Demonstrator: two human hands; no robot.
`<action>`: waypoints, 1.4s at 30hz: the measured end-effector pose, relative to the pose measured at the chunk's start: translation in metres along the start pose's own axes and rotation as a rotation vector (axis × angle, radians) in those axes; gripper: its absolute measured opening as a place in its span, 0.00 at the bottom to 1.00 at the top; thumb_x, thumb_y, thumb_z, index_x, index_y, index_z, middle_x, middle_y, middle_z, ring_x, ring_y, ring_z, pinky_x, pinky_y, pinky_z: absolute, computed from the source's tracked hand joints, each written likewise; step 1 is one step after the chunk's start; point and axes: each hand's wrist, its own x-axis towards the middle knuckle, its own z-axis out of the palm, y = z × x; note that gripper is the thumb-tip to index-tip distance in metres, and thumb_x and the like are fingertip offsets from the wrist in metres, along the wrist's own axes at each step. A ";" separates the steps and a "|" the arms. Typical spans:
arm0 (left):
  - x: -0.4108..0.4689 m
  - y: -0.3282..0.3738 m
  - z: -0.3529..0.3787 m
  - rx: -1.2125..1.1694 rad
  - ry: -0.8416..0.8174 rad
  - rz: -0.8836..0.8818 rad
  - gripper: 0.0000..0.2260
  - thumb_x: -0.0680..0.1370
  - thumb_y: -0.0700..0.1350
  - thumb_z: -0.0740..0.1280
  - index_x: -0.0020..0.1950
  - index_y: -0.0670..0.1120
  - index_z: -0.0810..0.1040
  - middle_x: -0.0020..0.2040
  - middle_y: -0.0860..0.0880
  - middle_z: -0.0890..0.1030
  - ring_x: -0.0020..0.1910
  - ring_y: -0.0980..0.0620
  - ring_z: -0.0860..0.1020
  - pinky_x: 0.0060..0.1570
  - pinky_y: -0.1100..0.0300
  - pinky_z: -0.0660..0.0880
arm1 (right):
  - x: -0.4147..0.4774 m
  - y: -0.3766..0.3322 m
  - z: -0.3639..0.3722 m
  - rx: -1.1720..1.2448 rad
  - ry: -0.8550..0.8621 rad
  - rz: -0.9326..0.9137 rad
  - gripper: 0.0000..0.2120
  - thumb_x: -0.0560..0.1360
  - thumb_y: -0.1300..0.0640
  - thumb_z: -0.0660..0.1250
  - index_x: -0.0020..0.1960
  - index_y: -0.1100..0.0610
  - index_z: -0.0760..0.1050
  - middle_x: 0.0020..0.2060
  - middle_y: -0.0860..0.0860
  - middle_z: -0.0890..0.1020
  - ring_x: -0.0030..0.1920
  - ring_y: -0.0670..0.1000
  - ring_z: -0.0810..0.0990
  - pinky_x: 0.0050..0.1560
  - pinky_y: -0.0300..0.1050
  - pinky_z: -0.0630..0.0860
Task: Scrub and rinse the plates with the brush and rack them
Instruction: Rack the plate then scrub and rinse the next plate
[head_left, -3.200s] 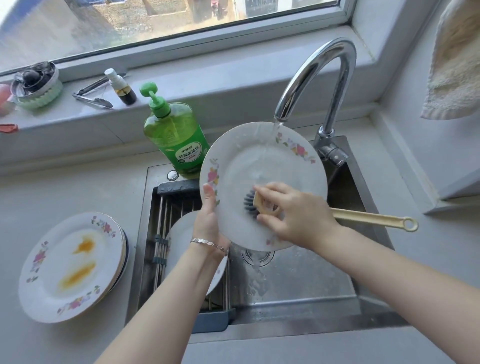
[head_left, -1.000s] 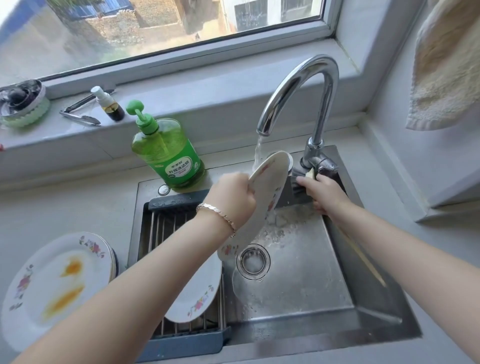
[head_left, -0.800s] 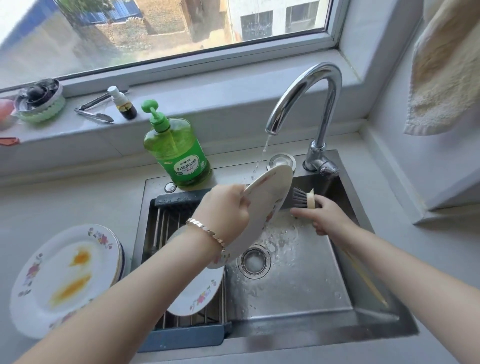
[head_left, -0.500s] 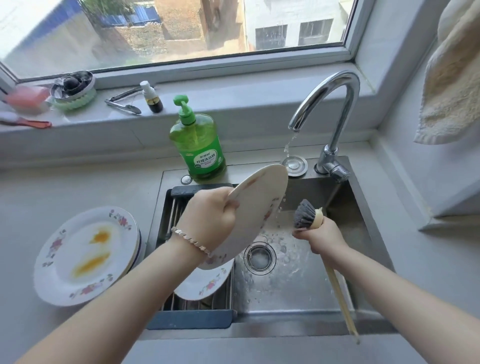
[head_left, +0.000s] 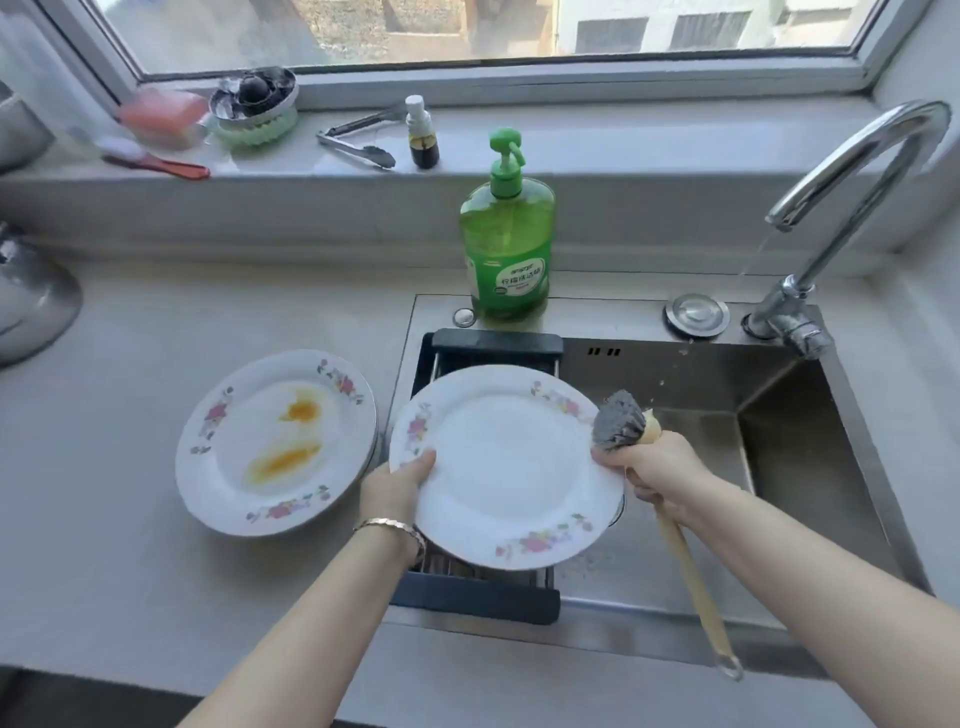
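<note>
Stack: white floral-rimmed plates (head_left: 275, 441), the top one orange-stained, on the grey counter (head_left: 130, 519).
Left hand (head_left: 397, 488): grips the clean white floral-rimmed plate (head_left: 506, 465) by its left rim, face up above the dark sink rack (head_left: 475, 595).
Right hand (head_left: 657, 473): wrapped round the grey-bristled wooden brush (head_left: 621, 421), head up beside the plate's right rim.

- Rack (head_left: 475, 597) in the left part of the sink (head_left: 691, 374), a plate (head_left: 504, 467) over it.
- Brush (head_left: 621, 422) over the sink, at that plate's right edge (handle toward the near rim).
- Plate stack (head_left: 275, 441) on the counter (head_left: 130, 545), just left of the sink.
- Soap bottle (head_left: 506, 249) on the sink's back rim; faucet (head_left: 787, 319) at its back right corner.
</note>
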 end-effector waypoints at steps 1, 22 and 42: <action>0.010 -0.010 -0.002 0.049 -0.016 -0.023 0.06 0.73 0.37 0.69 0.47 0.36 0.76 0.38 0.43 0.79 0.35 0.45 0.77 0.37 0.56 0.78 | 0.001 -0.001 0.001 -0.030 0.011 -0.007 0.16 0.69 0.68 0.72 0.32 0.58 0.66 0.15 0.47 0.66 0.15 0.44 0.60 0.17 0.33 0.55; 0.078 -0.068 0.008 0.794 -0.194 -0.375 0.23 0.78 0.58 0.57 0.59 0.38 0.73 0.47 0.44 0.73 0.47 0.44 0.75 0.51 0.56 0.76 | 0.066 0.000 0.054 -0.489 0.071 -0.174 0.12 0.70 0.66 0.67 0.53 0.58 0.77 0.45 0.55 0.80 0.47 0.56 0.77 0.49 0.49 0.73; 0.090 -0.069 0.001 0.274 -0.285 -0.620 0.06 0.76 0.39 0.67 0.44 0.40 0.70 0.38 0.38 0.78 0.34 0.42 0.79 0.45 0.45 0.75 | 0.069 0.008 0.055 -0.466 0.141 -0.188 0.13 0.70 0.66 0.63 0.54 0.58 0.75 0.48 0.55 0.81 0.49 0.57 0.77 0.49 0.49 0.73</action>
